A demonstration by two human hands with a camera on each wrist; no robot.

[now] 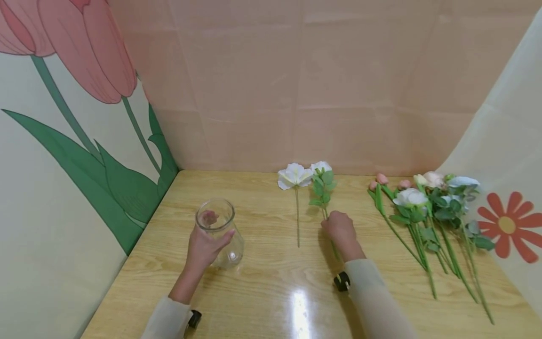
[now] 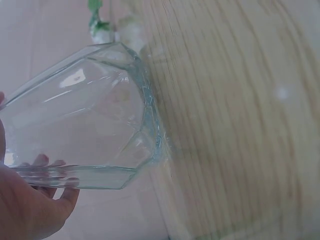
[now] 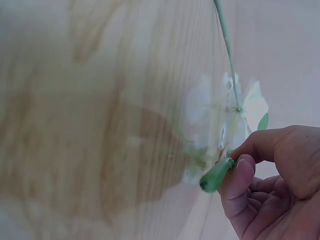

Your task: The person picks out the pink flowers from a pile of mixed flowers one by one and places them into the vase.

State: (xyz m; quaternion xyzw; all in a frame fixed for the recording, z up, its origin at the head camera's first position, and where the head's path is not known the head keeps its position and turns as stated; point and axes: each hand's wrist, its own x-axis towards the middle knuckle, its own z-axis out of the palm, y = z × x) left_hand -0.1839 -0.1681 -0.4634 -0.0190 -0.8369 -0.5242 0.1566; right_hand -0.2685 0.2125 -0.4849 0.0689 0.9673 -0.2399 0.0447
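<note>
A clear glass vase [image 1: 232, 247] with faceted sides is at the left of the table, its round mouth facing up. My left hand [image 1: 204, 244] grips it near the neck, thumb on the near side. In the left wrist view the vase's base [image 2: 152, 120] is at the tabletop; whether it bears fully on it I cannot tell. My right hand [image 1: 340, 230] pinches the stem of a leafy white flower [image 1: 322, 167] between thumb and fingers; the green stem end [image 3: 215, 177] points at the right wrist camera. Just left of it lies another white flower [image 1: 295, 176] with a bare stem.
To the right, several artificial flowers lie in a loose group: pink tulips [image 1: 382, 179], a white bloom [image 1: 410, 197] and a pale blue one [image 1: 462, 181]. A pink cloth [image 1: 305, 94] hangs behind the table [image 1: 262, 301]; printed panels flank both sides.
</note>
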